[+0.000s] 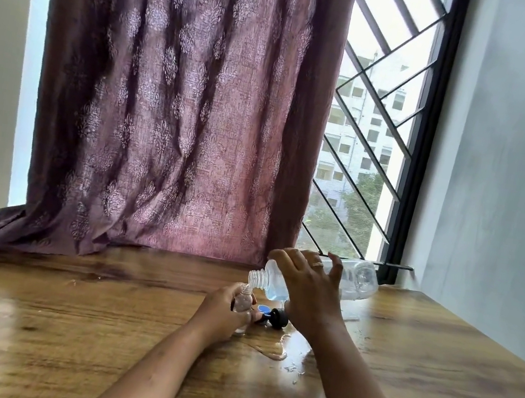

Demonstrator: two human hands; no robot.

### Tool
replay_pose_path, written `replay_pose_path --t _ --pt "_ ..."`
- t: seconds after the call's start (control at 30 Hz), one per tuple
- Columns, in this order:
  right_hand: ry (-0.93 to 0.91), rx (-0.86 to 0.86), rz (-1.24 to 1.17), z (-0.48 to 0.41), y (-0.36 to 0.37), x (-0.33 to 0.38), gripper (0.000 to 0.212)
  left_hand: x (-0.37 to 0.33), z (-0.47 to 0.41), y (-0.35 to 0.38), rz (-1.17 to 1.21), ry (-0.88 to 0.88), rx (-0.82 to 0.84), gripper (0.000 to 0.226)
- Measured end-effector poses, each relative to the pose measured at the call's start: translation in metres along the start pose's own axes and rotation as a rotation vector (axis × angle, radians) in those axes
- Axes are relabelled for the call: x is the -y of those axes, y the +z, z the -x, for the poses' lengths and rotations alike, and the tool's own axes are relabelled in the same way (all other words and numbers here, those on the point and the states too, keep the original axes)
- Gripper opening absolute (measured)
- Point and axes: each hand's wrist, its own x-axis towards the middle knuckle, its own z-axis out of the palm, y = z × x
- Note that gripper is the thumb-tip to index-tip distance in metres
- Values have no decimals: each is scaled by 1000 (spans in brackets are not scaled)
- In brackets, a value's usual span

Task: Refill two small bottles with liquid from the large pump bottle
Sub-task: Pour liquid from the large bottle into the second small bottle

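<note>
Table [60, 321] wet, puddle [274, 348] | left hand [224, 314] grips small bottle [242, 305], upright on table | right hand [307, 286] grips big bottle [358, 281], tipped over its neck | step: pouring | next: likely slower tilt, mouths aligned

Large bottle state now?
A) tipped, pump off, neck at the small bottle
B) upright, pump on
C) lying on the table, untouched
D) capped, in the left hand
A: the right hand holds the large bottle tipped, its open threaded neck just above the small bottle, which the left hand grips.
</note>
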Motion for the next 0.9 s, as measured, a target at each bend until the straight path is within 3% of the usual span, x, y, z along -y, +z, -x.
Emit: replay_pose_path --t 0.9 --pt "-3 9 6 0 0 -2 93 2 -1 0 40 -9 23 22"
